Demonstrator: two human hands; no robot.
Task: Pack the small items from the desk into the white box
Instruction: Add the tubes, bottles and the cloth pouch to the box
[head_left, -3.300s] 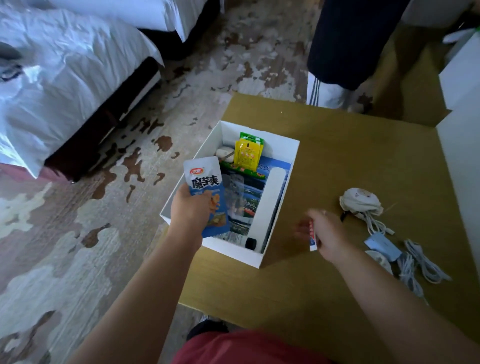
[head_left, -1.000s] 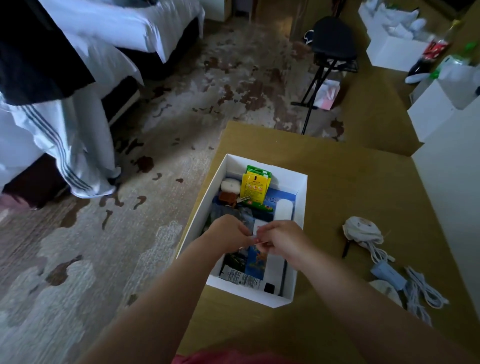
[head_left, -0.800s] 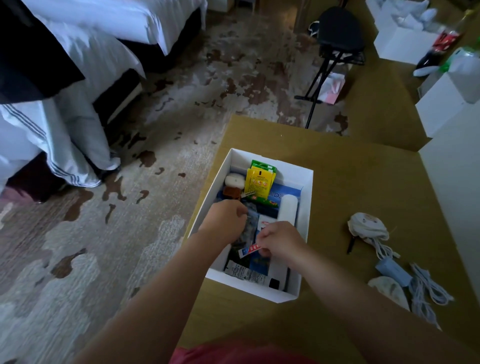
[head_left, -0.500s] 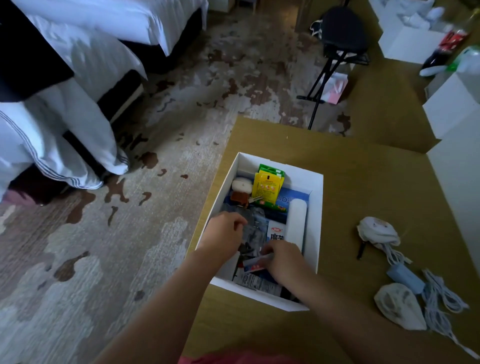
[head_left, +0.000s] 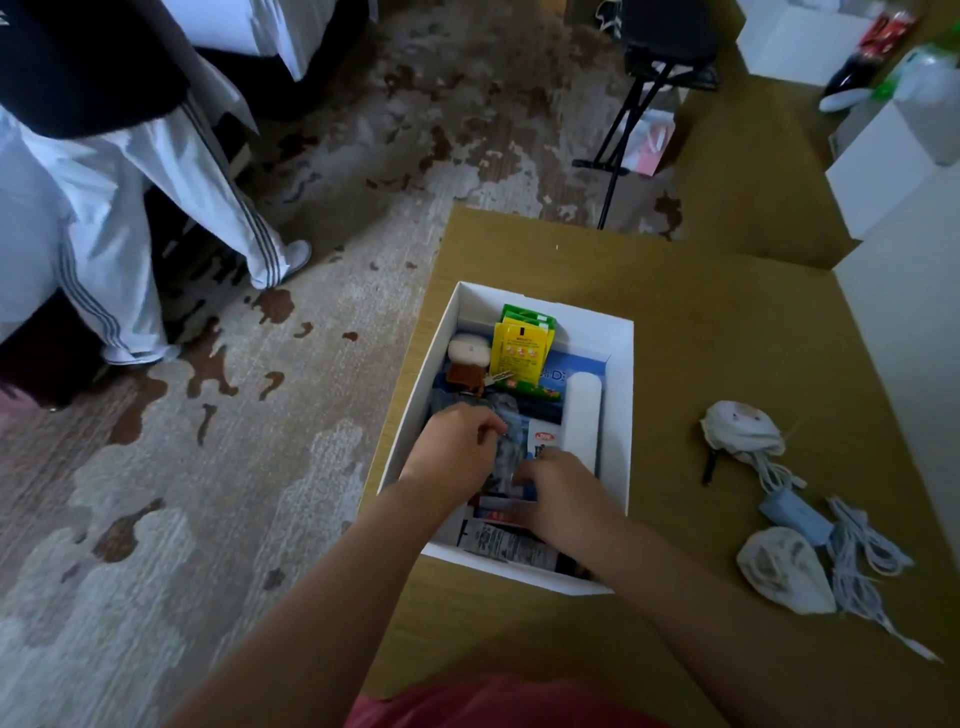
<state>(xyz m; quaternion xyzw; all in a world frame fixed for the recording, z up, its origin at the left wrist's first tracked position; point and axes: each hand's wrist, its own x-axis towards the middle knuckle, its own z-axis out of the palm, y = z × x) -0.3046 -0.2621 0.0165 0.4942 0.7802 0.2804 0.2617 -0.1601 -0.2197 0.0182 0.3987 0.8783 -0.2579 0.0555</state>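
The white box (head_left: 621, 415) sits on the tan desk (head_left: 727, 338) near its left edge. Both hands are inside its near half. My left hand (head_left: 457, 447) is curled, its fingertips pinching a greyish clear packet (head_left: 506, 449). My right hand (head_left: 558, 493) lies low over a small red-and-white packet (head_left: 493, 515), gripping its end. Deeper in the box are a yellow sachet (head_left: 522, 348), a white cylinder (head_left: 583, 415), a blue snack packet (head_left: 543, 441) and a white round item (head_left: 467, 352). Two white pouches (head_left: 740, 428) (head_left: 784, 569), a blue adapter (head_left: 792, 517) and white cables (head_left: 862, 556) lie on the desk to the right.
A person in white striped trousers (head_left: 104, 218) stands on the patterned carpet at left, beside a bed. A black folding stand (head_left: 639, 104) is beyond the desk. White boxes (head_left: 883, 171) and a white wall panel line the right side.
The blue snack packet has gone from my left hand into the box. My right hand brought the small red-and-white packet from the desk down into the box's near end. The person walked left.
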